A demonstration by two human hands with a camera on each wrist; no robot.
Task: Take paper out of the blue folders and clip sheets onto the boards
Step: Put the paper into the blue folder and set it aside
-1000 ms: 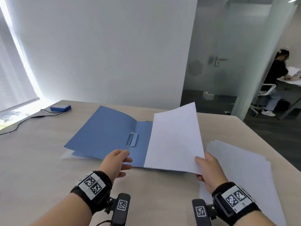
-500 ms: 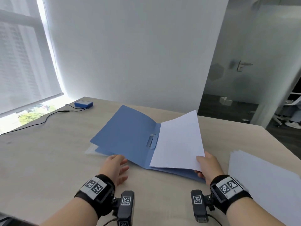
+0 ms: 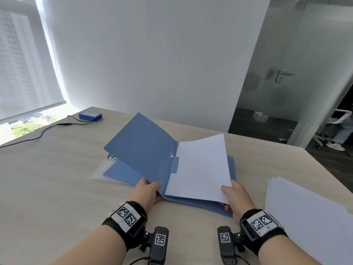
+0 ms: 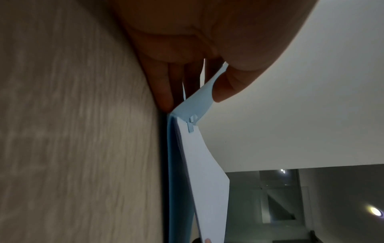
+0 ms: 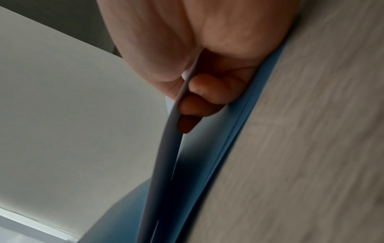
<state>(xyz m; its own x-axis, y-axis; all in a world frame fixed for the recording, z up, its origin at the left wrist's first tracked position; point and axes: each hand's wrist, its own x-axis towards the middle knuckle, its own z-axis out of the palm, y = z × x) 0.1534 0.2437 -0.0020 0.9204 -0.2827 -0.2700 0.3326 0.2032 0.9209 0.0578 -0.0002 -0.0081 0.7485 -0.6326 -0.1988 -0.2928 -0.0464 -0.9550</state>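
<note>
An open blue folder (image 3: 142, 148) lies mid-table with white sheets (image 3: 200, 169) on its right half. My left hand (image 3: 151, 186) pinches the near edge of the folder's left cover, which stands tilted up off the table. In the left wrist view the thumb (image 4: 228, 85) lies on top of the cover (image 4: 197, 102) and the fingers below it. My right hand (image 3: 227, 196) pinches the near right corner of the sheets and holds them raised off the folder's back. The right wrist view shows the sheets (image 5: 172, 128) gripped above the folder (image 5: 247, 118).
A second blue folder (image 3: 119, 172) and a pale translucent sheet or board (image 3: 97, 172) lie under the raised cover. A spread stack of white paper (image 3: 305, 217) sits at the right. A small blue box (image 3: 90, 116) with a black cable (image 3: 44, 131) is at the far left.
My left hand has taken hold of the folder's left cover and lifted it. The right hand has brought the sheets lower and nearer. The head view has turned left.
</note>
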